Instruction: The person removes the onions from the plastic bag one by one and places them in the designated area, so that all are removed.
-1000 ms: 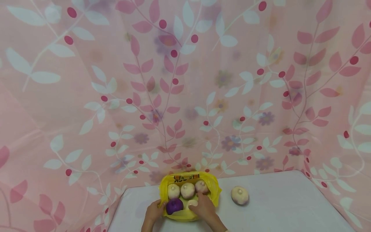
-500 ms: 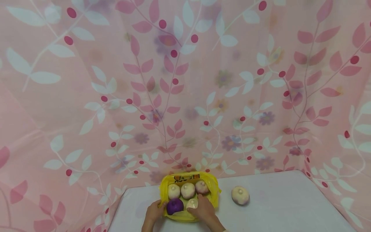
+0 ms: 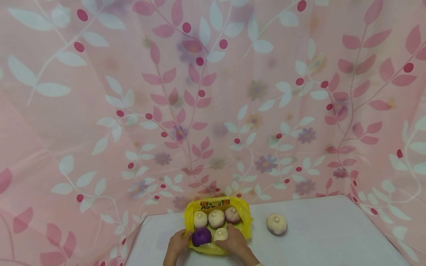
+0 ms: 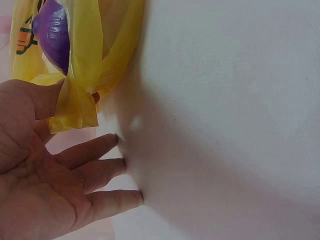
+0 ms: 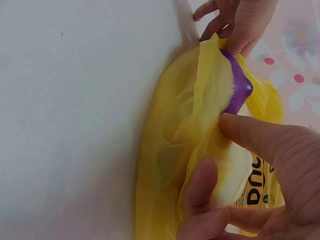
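Observation:
A yellow plastic bag (image 3: 245,216) lies with its mouth spread, several cream, turnip-like rounds (image 3: 216,218) inside. At its front left sits a glossy purple round (image 3: 201,237) with a pointed nub. My left hand (image 3: 177,244) pinches the bag's left edge between thumb and index finger; the other fingers (image 4: 115,200) stretch out over the table in the left wrist view. My right hand (image 3: 236,242) curls over the front-right cream round (image 3: 220,233), thumb (image 5: 250,131) on one side and fingers on the other. In the right wrist view the yellow film (image 5: 165,135) hides part of it.
A further cream round (image 3: 276,224) with a purplish underside stands on the white table (image 3: 319,229), right of the bag. Close behind the table hangs a pink curtain (image 3: 219,111) with printed leaves and flowers.
Over the last second the right hand has shifted slightly, so more of the front-right cream round shows. Left hand and bag stay nearly in place; the whole view drifts very slightly.

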A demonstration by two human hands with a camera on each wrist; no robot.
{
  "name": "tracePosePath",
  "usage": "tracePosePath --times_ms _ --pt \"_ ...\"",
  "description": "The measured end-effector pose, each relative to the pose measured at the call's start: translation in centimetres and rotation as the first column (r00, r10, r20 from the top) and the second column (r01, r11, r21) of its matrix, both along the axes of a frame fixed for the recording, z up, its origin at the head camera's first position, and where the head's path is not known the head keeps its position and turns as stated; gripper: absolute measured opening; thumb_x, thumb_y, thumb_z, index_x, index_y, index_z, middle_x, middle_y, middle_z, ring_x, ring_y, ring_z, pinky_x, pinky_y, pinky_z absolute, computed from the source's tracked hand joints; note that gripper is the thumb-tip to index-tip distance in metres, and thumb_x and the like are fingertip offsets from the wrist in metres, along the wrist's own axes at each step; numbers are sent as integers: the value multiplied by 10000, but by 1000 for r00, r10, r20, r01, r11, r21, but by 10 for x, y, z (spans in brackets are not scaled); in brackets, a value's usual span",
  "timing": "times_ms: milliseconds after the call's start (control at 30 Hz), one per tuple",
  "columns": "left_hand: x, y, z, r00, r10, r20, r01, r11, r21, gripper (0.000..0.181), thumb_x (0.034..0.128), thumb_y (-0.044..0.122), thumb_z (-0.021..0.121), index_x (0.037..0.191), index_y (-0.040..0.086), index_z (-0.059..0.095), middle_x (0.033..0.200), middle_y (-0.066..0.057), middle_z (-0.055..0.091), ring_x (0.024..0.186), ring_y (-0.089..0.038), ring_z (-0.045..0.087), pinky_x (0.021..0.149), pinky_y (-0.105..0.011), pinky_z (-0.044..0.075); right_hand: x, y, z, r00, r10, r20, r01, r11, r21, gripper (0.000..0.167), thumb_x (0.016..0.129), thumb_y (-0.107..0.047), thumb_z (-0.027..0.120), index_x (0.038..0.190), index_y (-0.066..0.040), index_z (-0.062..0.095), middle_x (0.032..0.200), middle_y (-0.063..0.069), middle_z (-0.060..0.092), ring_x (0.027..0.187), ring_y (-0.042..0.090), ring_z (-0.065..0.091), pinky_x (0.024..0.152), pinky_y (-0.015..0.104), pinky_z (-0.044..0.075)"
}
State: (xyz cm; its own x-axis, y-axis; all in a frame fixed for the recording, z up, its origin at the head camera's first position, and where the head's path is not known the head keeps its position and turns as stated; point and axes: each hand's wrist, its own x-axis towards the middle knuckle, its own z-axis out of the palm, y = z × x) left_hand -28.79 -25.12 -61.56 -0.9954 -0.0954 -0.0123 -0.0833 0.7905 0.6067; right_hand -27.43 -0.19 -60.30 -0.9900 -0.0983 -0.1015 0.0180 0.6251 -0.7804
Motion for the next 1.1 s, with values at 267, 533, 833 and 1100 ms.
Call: tracePosePath --times_ms 267,533,833,1100 --pt "1 2 5 1000 -12 13 12 1000 2 279 968 221 621 1107 -8 697 1030 -176 687 893 -292 608 824 -535 473 -1 3 4 999 -44 -5 44 999 -28 815 693 -365 844 1287 69 494 1115 208 618 995 352 595 868 538 475" --pt "2 4 7 998 20 63 -21 1000 14 288 974 214 613 1126 -21 682 1053 -181 678 920 -300 601 859 -552 460 -5 17 9 997 -80 -15 79 993 -82 855 699 -431 856 1324 24 491 1143 187 618 958 297 600 784 473 510" --pt "1 2 5 999 14 52 -15 1000 14 281 978 222 608 1110 -13 687 1017 -150 678 871 -264 577 828 -527 465 -1 30 21 997 -46 -62 37 990 -133 854 697 -470 861 1325 -2 521 1226 208 602 1005 318 597 800 490 509" --pt "2 1 3 1000 -9 21 9 1000 10 268 975 222 611 1094 -1 698 1026 -167 685 891 -278 597 832 -529 473 1 42 25 992 -39 -122 28 995 -93 743 684 -501 852 1221 -55 598 1145 138 652 996 315 618 822 530 500"
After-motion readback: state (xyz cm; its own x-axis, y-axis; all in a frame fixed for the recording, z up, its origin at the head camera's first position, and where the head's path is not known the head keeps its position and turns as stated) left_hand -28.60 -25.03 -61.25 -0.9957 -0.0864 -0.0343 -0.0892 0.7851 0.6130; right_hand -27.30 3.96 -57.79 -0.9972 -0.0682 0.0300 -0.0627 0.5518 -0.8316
